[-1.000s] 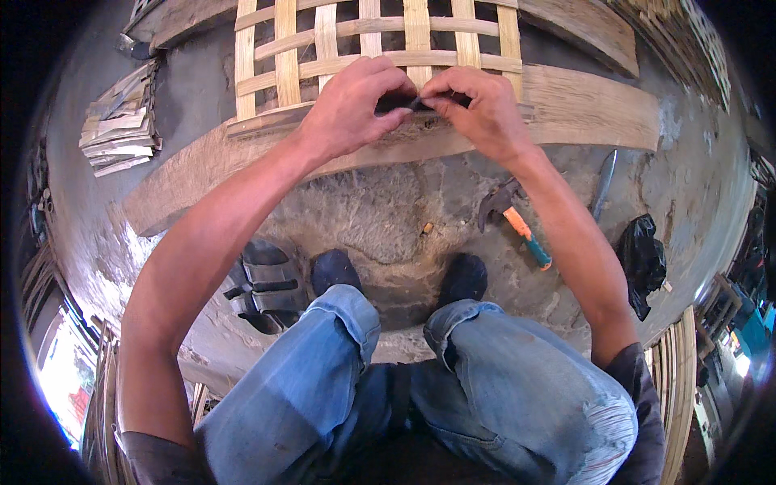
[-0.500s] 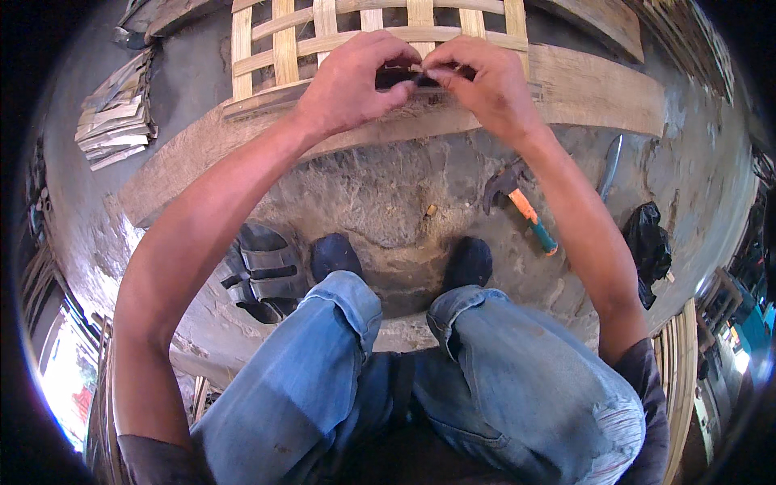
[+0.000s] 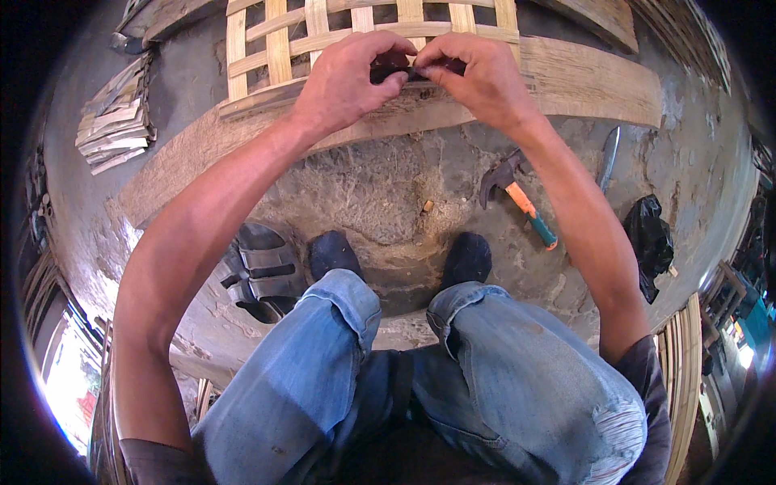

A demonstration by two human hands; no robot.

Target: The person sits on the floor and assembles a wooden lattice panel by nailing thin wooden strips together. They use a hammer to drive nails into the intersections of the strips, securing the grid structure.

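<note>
A woven panel of pale flat strips (image 3: pixel 277 44), likely split bamboo, lies at the far side. A darker slat (image 3: pixel 263 100) runs along its near edge, resting on a long wooden board (image 3: pixel 590 87). Over that edge my left hand (image 3: pixel 347 85) is closed, thumb and fingers curled toward each other. My right hand (image 3: pixel 482 79) meets it there in a pinch, fingertips almost touching the left ones. Something thin and dark shows between the fingertips, too small and too covered to name.
On the right of the ground lie a claw hammer (image 3: pixel 517 198) with an orange and green handle, a blade (image 3: pixel 609 158) and a black plastic bag (image 3: pixel 647 246). Sandals (image 3: pixel 263 271) lie at left, near my feet. A stack of split strips (image 3: pixel 117 121) lies farther left.
Both hands stay at the panel's near edge with small finger movements; the right hand's pinch has shifted slightly left. The whole view has shifted a little.
</note>
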